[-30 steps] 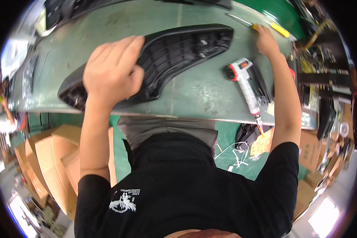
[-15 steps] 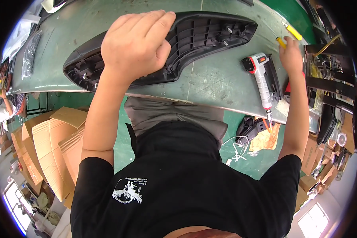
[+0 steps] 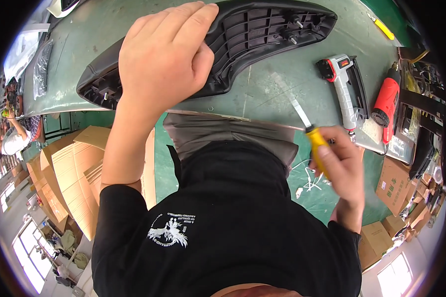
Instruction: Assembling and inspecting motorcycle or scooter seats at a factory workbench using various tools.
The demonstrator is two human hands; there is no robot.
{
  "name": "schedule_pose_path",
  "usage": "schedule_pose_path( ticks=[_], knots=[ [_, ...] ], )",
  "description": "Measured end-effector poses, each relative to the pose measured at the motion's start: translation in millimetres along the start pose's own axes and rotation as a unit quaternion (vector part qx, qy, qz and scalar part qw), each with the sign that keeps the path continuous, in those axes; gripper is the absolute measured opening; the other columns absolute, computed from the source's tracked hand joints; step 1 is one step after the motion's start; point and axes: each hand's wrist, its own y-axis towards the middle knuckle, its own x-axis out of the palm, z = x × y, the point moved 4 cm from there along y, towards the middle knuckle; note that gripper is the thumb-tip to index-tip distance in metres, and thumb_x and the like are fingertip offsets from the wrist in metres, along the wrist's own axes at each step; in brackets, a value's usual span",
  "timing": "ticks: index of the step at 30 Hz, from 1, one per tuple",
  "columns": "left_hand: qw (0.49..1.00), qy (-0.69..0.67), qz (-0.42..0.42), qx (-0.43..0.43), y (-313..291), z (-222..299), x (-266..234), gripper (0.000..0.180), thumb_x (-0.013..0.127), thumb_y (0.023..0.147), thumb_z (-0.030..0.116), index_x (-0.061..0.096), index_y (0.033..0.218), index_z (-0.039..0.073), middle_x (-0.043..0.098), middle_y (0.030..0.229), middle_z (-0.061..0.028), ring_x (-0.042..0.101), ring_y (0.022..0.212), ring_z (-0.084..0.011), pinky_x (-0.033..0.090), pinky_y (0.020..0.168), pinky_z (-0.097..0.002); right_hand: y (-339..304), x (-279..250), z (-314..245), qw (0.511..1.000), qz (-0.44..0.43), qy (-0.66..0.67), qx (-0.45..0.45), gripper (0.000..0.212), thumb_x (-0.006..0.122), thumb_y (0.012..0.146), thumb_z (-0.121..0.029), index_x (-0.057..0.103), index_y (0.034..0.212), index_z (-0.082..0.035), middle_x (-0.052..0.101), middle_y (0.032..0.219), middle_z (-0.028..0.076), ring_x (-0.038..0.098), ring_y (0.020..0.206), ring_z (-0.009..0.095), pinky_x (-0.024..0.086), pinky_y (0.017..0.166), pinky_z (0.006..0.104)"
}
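A long, curved black moulded part (image 3: 252, 34) lies across the bench with its ribbed underside up. Metal studs stick out near both of its ends. My left hand (image 3: 163, 54) grips the middle of this part, fingers curled over its far edge. In my right hand (image 3: 339, 161), near the bench's front edge, is a yellow-handled tool (image 3: 316, 141) with a long, flat metal blade. The blade points up and left over the bench, apart from the black part. Its far end is blurred, so I cannot make out the tip.
On the green bench (image 3: 277, 94), right of the black part, lie a grey nail gun (image 3: 343, 86), a red power tool (image 3: 387, 99) and another yellow-handled tool (image 3: 383, 28). Clear plastic wrapping (image 3: 42, 67) lies at left. Cardboard (image 3: 77, 173) stands below; a person (image 3: 15, 141) is far left.
My right hand has brought the yellow-handled tool from the bench's far right toward my body. The left hand keeps its grip; the black part sits slightly higher in view.
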Motion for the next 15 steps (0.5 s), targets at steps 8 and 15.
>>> schedule_pose_path(
  ticks=[8, 15],
  knots=[
    [0.712, 0.092, -0.62, -0.318, 100.3, 1.0, -3.0, 0.046, 0.081, 0.087, 0.034, 0.07, 0.109, -0.005, 0.067, 0.099, -0.0202, 0.066, 0.09, -0.0359, 0.053, 0.078, -0.0399, 9.7, 55.5, 12.5, 0.985, -0.056, -0.136, -0.084, 0.04, 0.069, 0.095, -0.002, 0.055, 0.132, 0.002, 0.065, 0.111, 0.009, 0.064, 0.095, 0.016, 0.051, 0.084, 0.0278],
    [0.668, 0.1, -0.692, -0.254, 70.1, -19.8, 25.2, 0.063, 0.063, 0.092, 0.051, 0.066, 0.119, -0.006, 0.068, 0.103, -0.0255, 0.067, 0.1, -0.0405, 0.054, 0.085, -0.0444, 15.1, 67.9, 14.6, 0.979, -0.025, -0.149, -0.137, 0.042, 0.069, 0.094, -0.003, 0.055, 0.134, 0.001, 0.069, 0.116, 0.019, 0.071, 0.102, 0.028, 0.054, 0.09, 0.0328]
  ],
)
